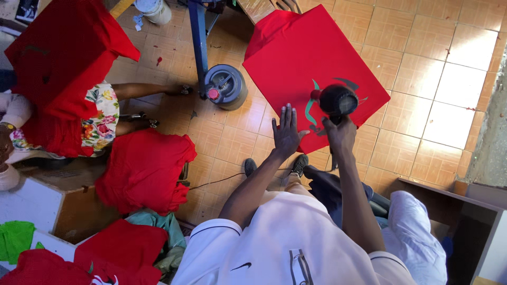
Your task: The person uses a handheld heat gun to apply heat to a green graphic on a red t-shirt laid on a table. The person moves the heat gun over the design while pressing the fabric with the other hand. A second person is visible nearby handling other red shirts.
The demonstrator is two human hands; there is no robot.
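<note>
Head | left hand spread on red shirt | right hand grips dryer above

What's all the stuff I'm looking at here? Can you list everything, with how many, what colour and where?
Red shirt on a board: one, red with a green and dark print, upper centre.
Hair dryer: one, black, over the print.
Pile of red shirts: one pile, red, left of centre on a stool.
More red shirts: several, red, bottom left.
Green cloth: one, bright green, far left bottom.
Round canister: one, grey with a red knob, on the tiled floor.
Seated person: one, floral dress, holding red cloth, left.
Left hand: flat on the shirt's edge.
Right hand: grip closed on the dryer's handle.
</note>
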